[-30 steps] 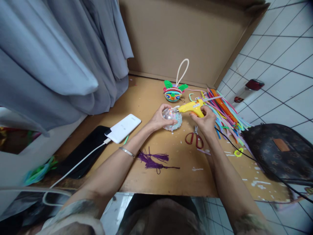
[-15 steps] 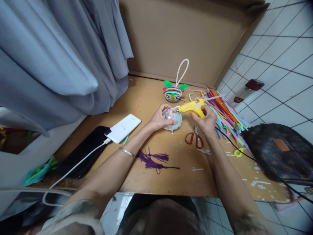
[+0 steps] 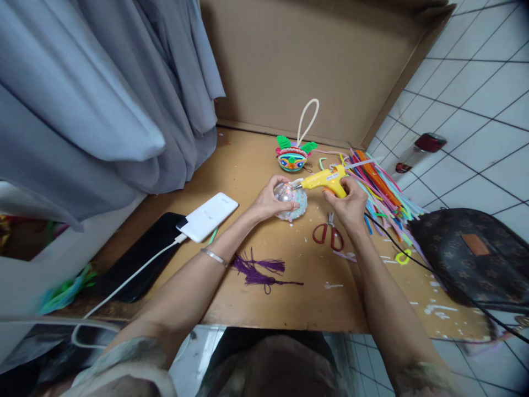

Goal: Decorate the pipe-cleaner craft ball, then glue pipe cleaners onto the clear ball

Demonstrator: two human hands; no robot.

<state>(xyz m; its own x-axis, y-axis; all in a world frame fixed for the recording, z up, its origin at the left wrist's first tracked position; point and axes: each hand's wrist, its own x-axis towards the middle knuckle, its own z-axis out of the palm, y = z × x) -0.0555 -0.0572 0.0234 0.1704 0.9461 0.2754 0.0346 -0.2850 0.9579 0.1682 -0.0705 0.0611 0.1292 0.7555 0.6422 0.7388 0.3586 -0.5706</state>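
My left hand (image 3: 270, 199) is closed around the left side of a clear round ball (image 3: 286, 194) with a pale fuzzy band along its right side. In my right hand (image 3: 349, 203) is a yellow hot glue gun (image 3: 324, 179), gripped by its handle. Its metal nozzle points left and meets the ball's upper part; whether it touches I cannot tell. A clear glue stick (image 3: 363, 162) juts from the gun's rear. Behind the ball stands a colourful lion-head ornament (image 3: 292, 159) with green ears and a cream loop. Red-handled scissors (image 3: 330, 234) lie below the gun.
Purple tassels (image 3: 260, 270) lie near the table's front. A white power bank (image 3: 210, 216) with a cable rests by a black tablet-like slab (image 3: 142, 259) at left. Pipe cleaners (image 3: 384, 193) are heaped at right, beside a dark bag (image 3: 475, 259). The gun's black cord (image 3: 413, 259) trails right.
Almost nothing differs. The glue gun and my right hand have shifted very slightly, while my left hand keeps the ball in the same place.
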